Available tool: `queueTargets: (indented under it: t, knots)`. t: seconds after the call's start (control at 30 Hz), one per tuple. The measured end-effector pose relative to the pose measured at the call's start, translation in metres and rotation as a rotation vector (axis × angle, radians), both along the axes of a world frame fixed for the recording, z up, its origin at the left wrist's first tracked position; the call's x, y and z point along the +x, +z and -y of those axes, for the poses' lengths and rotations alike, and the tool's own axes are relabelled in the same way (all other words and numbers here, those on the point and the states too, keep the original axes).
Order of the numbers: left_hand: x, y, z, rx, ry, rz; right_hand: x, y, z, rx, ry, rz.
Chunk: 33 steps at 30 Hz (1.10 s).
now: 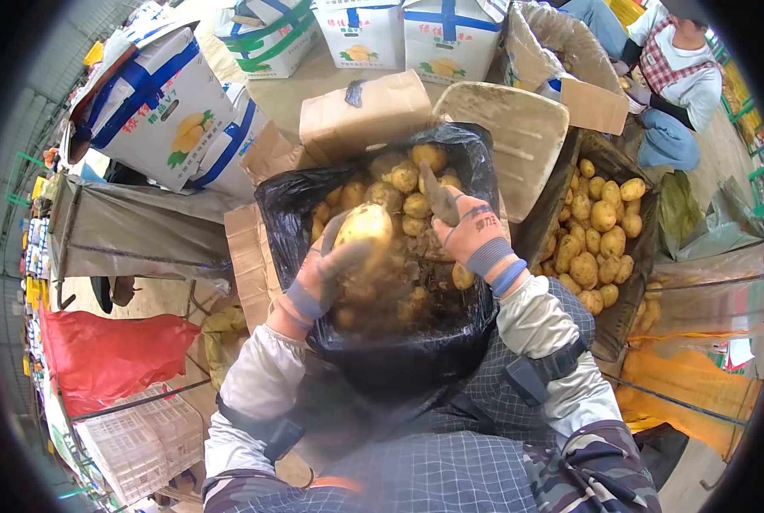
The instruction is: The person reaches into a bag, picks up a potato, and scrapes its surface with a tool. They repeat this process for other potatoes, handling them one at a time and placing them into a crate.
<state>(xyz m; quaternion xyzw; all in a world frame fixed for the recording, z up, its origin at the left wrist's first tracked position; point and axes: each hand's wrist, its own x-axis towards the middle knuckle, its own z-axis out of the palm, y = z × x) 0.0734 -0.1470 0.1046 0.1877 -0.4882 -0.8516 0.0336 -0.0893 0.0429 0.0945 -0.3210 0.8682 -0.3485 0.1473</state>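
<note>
A large yellow potato [363,227] is gripped in my left hand [322,272], which wears a pinkish glove with dark fingers. It is held over a cardboard box lined with a black plastic bag [386,346]. My right hand [470,232], gloved alike, is over the bag's right side. Its dark fingers stretch up toward the potatoes, and nothing shows in its grasp. Several dirt-covered potatoes [403,178] lie in the far part of the bag, with loose soil among them. The area below the held potato is smeared by motion.
Right of the bag stands a crate of potatoes [602,248], with a dirty pale plastic lid [506,137] beside it. Printed white cartons [361,36] line the back and left. A red sheet [113,359] hangs at left. Another person [677,77] sits at upper right.
</note>
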Motion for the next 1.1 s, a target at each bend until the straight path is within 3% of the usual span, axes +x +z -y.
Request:
queueTargets:
  t: [0.07,0.1,0.2,0.23,0.3,0.4,0.5,0.63,0.7,0.73,0.83,0.87,0.9,0.97,1.03,1.1]
  knots:
    - [0.003,-0.018,0.006,-0.059,-0.058,0.031,-0.007,-0.022,-0.001,-0.115,0.003,-0.022]
    - [0.003,-0.025,0.006,-0.313,-0.098,0.049,-0.002,-0.020,0.002,-0.103,0.023,-0.033]
    - [-0.005,-0.045,-0.002,-0.482,-0.099,0.036,0.011,-0.003,0.001,-0.043,0.161,0.029]
    - [-0.011,-0.040,-0.006,-0.194,-0.043,0.054,0.013,0.004,0.001,0.041,0.191,0.000]
    - [-0.016,-0.049,-0.007,-0.114,0.055,0.059,0.016,-0.002,0.002,0.102,0.227,-0.039]
    - [-0.020,-0.080,-0.001,-0.561,0.102,0.052,0.019,-0.012,0.005,0.113,0.266,-0.065]
    - [-0.020,-0.079,-0.003,-0.576,0.069,0.105,0.026,-0.021,0.011,0.166,0.373,-0.154]
    - [-0.033,-0.117,-0.002,-0.435,0.221,0.074,0.031,-0.029,0.014,0.207,0.442,-0.251]
    - [-0.028,-0.117,0.004,-0.506,0.193,0.072,0.027,-0.028,0.012,0.128,0.343,-0.276]
    - [-0.027,-0.091,0.005,-0.610,0.128,0.075,0.023,-0.021,0.015,0.089,0.296,-0.293]
    - [-0.021,-0.094,0.012,-0.853,0.065,0.089,0.026,-0.022,0.017,0.157,0.370,-0.293]
    - [-0.020,-0.098,0.013,-0.694,0.107,0.109,0.029,-0.026,0.017,0.145,0.392,-0.330]
    - [-0.020,-0.095,0.011,-0.536,0.160,0.127,0.030,-0.017,0.025,0.332,0.523,-0.300]
    - [-0.029,-0.053,-0.003,0.239,0.331,0.176,0.034,-0.009,0.025,0.349,0.533,-0.311]
    - [-0.024,-0.081,0.005,-0.562,0.098,0.115,0.032,-0.015,0.021,0.220,0.518,-0.336]
    - [-0.020,-0.080,0.015,-0.472,0.016,0.065,0.026,-0.015,0.018,-0.048,0.283,-0.189]
